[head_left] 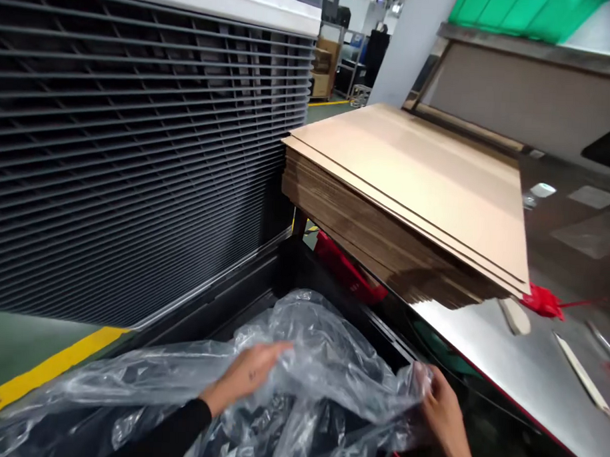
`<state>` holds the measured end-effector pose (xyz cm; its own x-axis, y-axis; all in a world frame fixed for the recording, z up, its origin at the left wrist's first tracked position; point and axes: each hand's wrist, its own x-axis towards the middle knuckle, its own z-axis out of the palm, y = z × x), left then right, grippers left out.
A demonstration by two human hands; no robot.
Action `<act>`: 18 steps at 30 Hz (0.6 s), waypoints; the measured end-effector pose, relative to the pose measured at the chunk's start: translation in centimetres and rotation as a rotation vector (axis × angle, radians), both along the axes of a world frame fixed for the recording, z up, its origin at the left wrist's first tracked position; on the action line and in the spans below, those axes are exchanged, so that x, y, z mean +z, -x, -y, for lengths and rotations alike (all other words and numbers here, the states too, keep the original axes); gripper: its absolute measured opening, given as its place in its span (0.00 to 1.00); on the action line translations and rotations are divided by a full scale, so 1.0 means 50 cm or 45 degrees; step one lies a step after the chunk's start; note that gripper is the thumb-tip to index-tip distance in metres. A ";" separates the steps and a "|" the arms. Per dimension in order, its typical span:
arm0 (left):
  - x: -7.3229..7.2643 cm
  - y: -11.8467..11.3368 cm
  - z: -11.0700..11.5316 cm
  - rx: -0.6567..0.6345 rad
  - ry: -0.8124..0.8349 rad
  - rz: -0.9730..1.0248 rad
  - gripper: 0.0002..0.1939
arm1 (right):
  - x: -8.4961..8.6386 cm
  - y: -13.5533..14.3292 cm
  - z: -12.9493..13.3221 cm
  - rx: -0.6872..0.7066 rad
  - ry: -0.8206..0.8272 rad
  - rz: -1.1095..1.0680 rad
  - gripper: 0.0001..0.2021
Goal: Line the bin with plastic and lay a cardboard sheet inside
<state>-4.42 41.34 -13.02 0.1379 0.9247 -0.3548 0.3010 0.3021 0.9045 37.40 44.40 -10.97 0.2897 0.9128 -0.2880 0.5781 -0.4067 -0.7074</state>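
1. While my right hand (443, 410) closes on the near right edge of the clear plastic sheet (300, 361), its fingers curl around a bunched fold of the film, so that hand has firm hold of it.
2. My left hand (247, 373) lies flat on top of the same sheet, fingers stretched out and together, pressing down on the film and not pinching it; a black sleeve (172, 430) covers that arm up to the wrist.
3. That sheet is crumpled and billows up between my two hands, spreading over the open top of a black bin (263, 280) and trailing off towards its near left corner.
4. Dark shapes show through the film below my hands, but I cannot tell what they are.
5. Just beside the bin's right edge runs a shiny metal table (530, 370), and my right hand is near its near left edge.
6. On the far left corner of that table sits a stack of flat cardboard sheets (411, 185), overhanging the table's left edge above the bin.
7. Something red (348, 270) sits under that overhang, and a red scrap (542, 302) lies on the table by the stack's near corner.
8. Left of the bin stands a big grey louvred panel (127, 155), with a yellow floor line (44, 373) at its foot.
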 end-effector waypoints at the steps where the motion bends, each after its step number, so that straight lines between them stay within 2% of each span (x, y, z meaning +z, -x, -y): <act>1: 0.017 0.037 -0.045 0.077 -0.071 -0.092 0.21 | 0.010 -0.003 -0.007 0.086 -0.007 -0.002 0.28; 3: 0.062 0.104 -0.147 0.177 -0.170 -0.244 0.23 | 0.030 -0.012 -0.019 0.258 0.006 -0.097 0.27; 5: 0.111 0.153 -0.250 0.210 -0.242 -0.368 0.19 | 0.047 -0.025 -0.031 0.445 0.048 -0.182 0.31; 7: 0.153 0.178 -0.344 0.218 -0.260 -0.486 0.14 | 0.054 -0.040 -0.046 0.595 0.093 -0.167 0.33; 9: 0.178 0.182 -0.427 0.253 -0.261 -0.590 0.14 | 0.052 -0.055 -0.063 0.585 0.078 -0.078 0.30; 11: 0.183 0.174 -0.495 0.304 -0.264 -0.693 0.16 | 0.045 -0.063 -0.075 0.367 -0.012 0.025 0.31; 13: 0.172 0.162 -0.548 0.335 -0.268 -0.804 0.17 | 0.036 -0.060 -0.079 0.043 -0.031 0.060 0.33; 16: 0.139 0.139 -0.602 0.300 -0.270 -0.962 0.20 | 0.007 -0.056 -0.071 -0.347 0.163 -0.188 0.32; 18: 0.115 0.121 -0.629 0.223 -0.258 -1.025 0.21 | -0.031 -0.073 -0.065 -0.463 0.281 -0.367 0.30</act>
<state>-10.49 72.77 -7.26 -0.2367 0.9655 -0.1089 0.8404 0.2597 0.4757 41.06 47.64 -12.50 0.4576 0.6761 -0.5775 0.1653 -0.7028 -0.6919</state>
